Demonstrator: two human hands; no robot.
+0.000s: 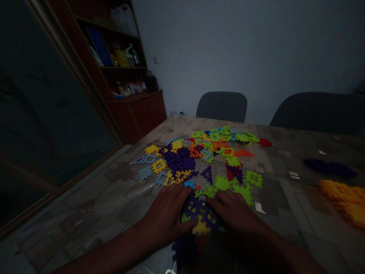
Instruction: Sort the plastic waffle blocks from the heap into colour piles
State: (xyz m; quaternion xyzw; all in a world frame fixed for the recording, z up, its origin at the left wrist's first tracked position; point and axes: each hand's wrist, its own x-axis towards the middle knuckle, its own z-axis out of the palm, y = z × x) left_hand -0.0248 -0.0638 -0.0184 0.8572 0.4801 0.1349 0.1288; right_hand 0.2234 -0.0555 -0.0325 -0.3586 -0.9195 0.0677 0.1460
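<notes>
My left hand and my right hand rest low on the patterned table top, on either side of a cluster of joined dark purple, yellow and green plastic puzzle pieces. The fingers of both hands touch the cluster and seem to hold it from its two sides. Its lower part fades into shadow near my forearms. A large heap of loose multicoloured waffle-edged plastic pieces lies just beyond my hands, with green pieces nearest my right hand.
A yellow fuzzy cloth and a dark purple item lie at the table's right. Dark chairs stand beyond the far edge. A wooden shelf cabinet and a dark glass panel stand at the left.
</notes>
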